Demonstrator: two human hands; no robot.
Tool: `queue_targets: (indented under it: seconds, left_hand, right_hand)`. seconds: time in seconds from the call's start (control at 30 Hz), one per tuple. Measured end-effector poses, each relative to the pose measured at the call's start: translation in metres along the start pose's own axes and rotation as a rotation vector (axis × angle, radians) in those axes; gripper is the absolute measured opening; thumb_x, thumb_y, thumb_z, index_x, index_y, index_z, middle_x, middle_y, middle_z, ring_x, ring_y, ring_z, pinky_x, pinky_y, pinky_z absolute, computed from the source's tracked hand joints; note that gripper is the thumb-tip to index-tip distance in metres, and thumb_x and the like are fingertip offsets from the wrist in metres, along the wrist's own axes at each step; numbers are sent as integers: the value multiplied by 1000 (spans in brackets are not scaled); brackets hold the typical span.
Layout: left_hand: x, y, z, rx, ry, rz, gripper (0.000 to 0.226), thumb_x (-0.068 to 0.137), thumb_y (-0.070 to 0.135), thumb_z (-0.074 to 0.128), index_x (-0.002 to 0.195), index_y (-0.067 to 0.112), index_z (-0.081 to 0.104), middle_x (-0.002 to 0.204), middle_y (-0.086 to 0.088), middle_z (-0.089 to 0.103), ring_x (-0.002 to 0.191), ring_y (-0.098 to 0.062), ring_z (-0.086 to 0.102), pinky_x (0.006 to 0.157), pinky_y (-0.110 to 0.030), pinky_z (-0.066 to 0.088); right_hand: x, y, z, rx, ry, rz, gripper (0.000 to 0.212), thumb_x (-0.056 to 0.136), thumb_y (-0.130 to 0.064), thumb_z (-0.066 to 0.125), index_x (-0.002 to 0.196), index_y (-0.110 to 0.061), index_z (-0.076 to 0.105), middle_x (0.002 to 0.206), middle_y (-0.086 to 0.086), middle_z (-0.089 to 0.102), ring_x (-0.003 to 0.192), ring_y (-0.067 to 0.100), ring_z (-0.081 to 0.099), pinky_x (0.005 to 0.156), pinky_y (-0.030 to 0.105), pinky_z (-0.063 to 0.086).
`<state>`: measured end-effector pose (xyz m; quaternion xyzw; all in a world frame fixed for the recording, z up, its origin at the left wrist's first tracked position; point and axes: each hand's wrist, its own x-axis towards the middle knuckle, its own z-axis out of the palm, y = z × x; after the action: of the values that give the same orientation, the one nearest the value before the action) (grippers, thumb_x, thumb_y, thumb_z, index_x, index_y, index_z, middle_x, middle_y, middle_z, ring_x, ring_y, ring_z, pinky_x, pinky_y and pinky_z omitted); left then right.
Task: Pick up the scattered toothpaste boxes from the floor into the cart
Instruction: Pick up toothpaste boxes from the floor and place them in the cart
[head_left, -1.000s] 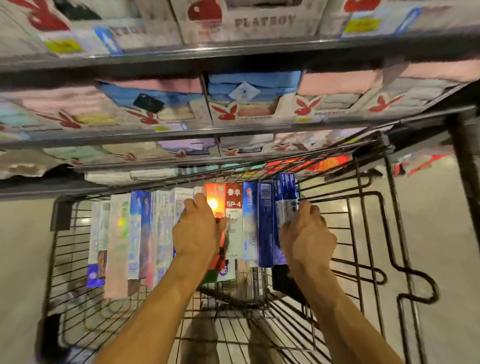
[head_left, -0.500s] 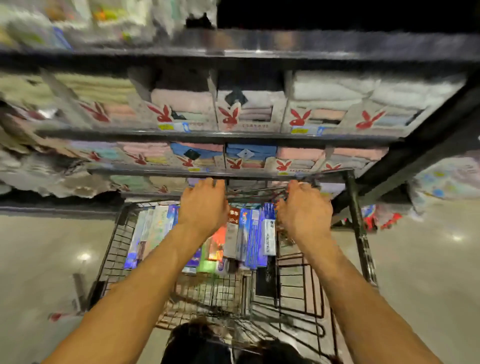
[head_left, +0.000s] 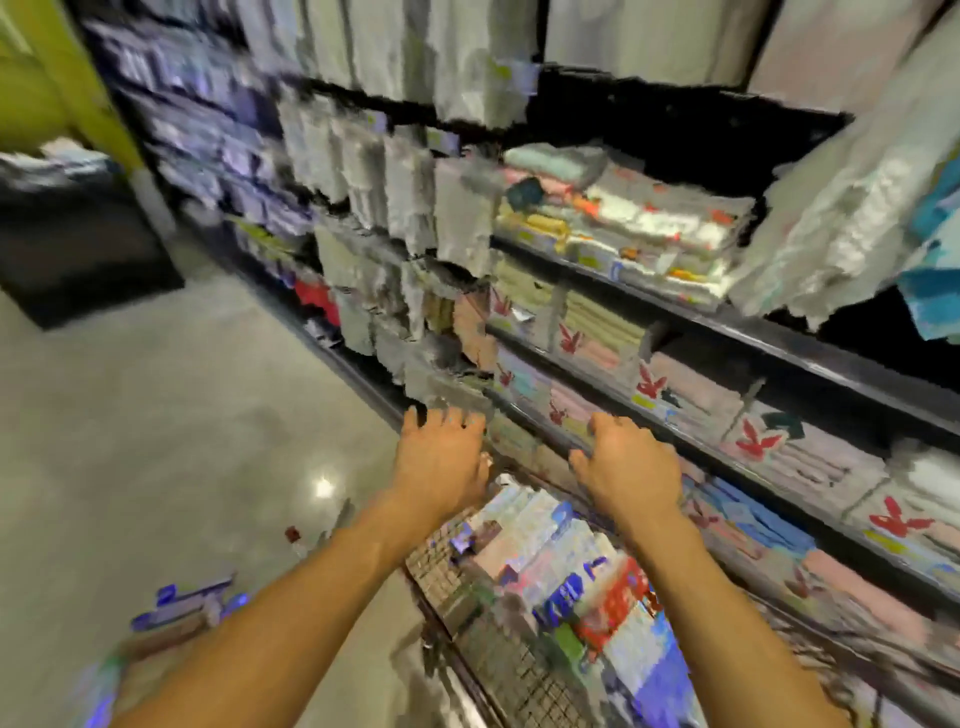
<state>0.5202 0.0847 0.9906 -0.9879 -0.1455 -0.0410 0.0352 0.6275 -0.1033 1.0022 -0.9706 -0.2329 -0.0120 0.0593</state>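
The frame is motion-blurred. The wire cart (head_left: 483, 665) stands at the lower middle, tight against the shelving. Several toothpaste boxes (head_left: 582, 577) lie side by side in it, blue, white and red. My left hand (head_left: 441, 462) and right hand (head_left: 626, 467) hover over the cart's far end with fingers spread and nothing in them. On the floor at the lower left lie more blue toothpaste boxes (head_left: 182, 605), well left of my left forearm. Another blurred box (head_left: 98, 691) sits at the bottom left corner.
Dark store shelves (head_left: 727, 332) packed with folded towels run along the right and far side. The pale glossy floor (head_left: 156, 415) spreads to the left. A dark block (head_left: 78, 249) stands at the far left, and a small red item (head_left: 292, 533) lies on the floor.
The view has swung left and up, bringing the aisle floor and the boxes lying on it into sight. Both hands have left the boxes in the cart and now hover over its far end.
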Motion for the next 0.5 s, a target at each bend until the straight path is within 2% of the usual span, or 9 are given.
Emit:
queue_targets:
  seconds: [0.13, 0.23, 0.37, 0.5]
  left_hand:
    - [-72, -114, -9, 22, 29, -261, 43, 91, 44, 49, 126, 20, 49, 119, -8, 57, 114, -32, 54, 106, -51, 34]
    - [-144, -199, -2, 30, 31, -449, 46, 89, 47, 50, 127, 20, 51, 120, -7, 58, 113, -31, 55, 105, -48, 36]
    - [-247, -297, 10, 33, -17, -622, 47, 91, 48, 48, 129, 19, 51, 120, -7, 59, 111, -30, 56, 98, -42, 39]
    - [-326, -370, 22, 50, -50, -739, 43, 92, 47, 49, 125, 19, 53, 115, -7, 61, 105, -29, 59, 87, -38, 42]
  right_hand:
    - [2, -120, 6, -11, 12, -249, 40, 94, -50, 54, 117, -17, 56, 113, 11, 66, 105, 34, 62, 82, 41, 46]
    - [-14, -212, 18, 24, 1, -417, 40, 96, -50, 54, 118, -16, 56, 115, 11, 64, 108, 34, 61, 82, 41, 45]
    - [-51, -329, 45, 80, -36, -546, 38, 93, -49, 58, 109, -15, 57, 110, 13, 65, 104, 34, 62, 84, 42, 47]
    - [-93, -421, 78, 104, -104, -643, 39, 96, -48, 57, 120, -17, 58, 113, 9, 66, 103, 32, 64, 78, 39, 49]
